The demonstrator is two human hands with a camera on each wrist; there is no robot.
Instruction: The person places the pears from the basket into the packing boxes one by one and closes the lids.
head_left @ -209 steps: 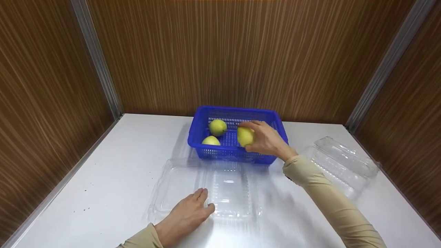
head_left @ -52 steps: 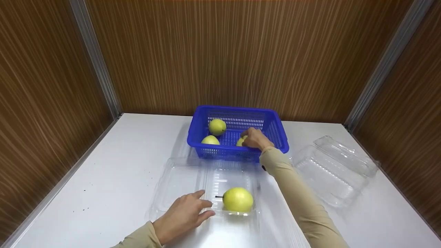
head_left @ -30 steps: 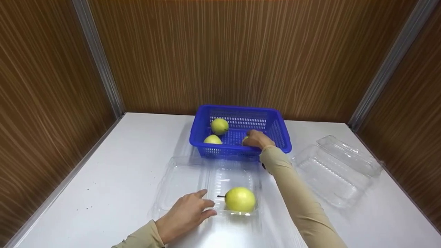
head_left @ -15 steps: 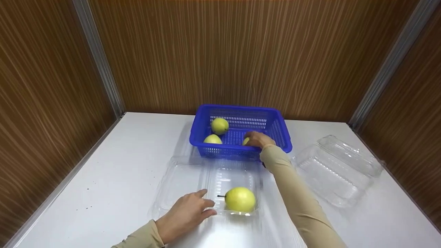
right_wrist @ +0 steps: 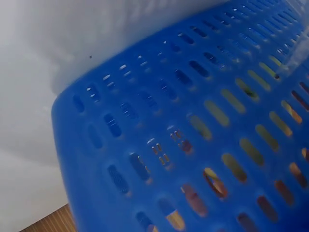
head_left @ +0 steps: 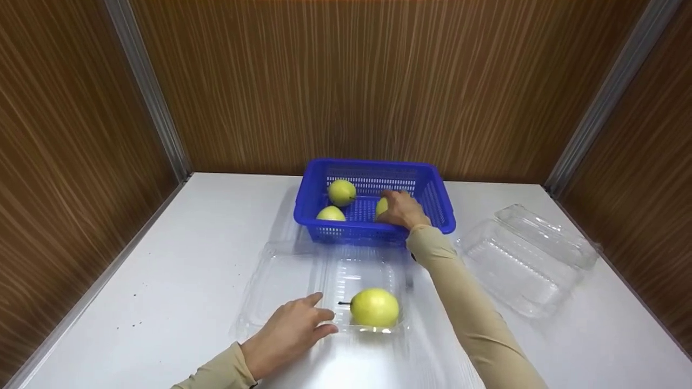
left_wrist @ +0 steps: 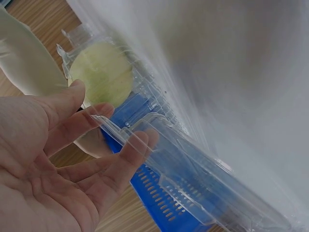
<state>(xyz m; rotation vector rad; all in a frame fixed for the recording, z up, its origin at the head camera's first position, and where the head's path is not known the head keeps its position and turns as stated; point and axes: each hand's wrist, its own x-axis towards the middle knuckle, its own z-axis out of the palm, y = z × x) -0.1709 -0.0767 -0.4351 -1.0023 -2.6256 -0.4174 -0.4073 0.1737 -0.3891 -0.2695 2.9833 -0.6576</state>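
Note:
In the blue basket (head_left: 373, 224), my right hand (head_left: 405, 209) grips a yellow pear (head_left: 381, 207), its fingers curled over the top. Two more pears, one at the back (head_left: 341, 193) and one in front (head_left: 331, 213), lie on the basket's left side. An opened clear plastic clamshell (head_left: 284, 270) stands in front of the basket. One pear (head_left: 374, 308) lies in its right half, stem to the left. My left hand (head_left: 292, 329), fingers relaxed, rests at the clamshell's near edge; in the left wrist view its fingertips (left_wrist: 137, 140) touch the clear rim. The right wrist view shows mostly slotted basket wall (right_wrist: 145, 135).
Another clear clamshell (head_left: 513, 270) lies opened at the right of the white table (head_left: 194, 259). Wood-patterned panels (head_left: 346, 81) enclose the back and sides. Small dark specks dot the table at left.
Since the oldest frame, a pear has come from the basket into the clamshell. My right hand went back into the basket and now lifts another pear slightly. The left hand stays nearly still.

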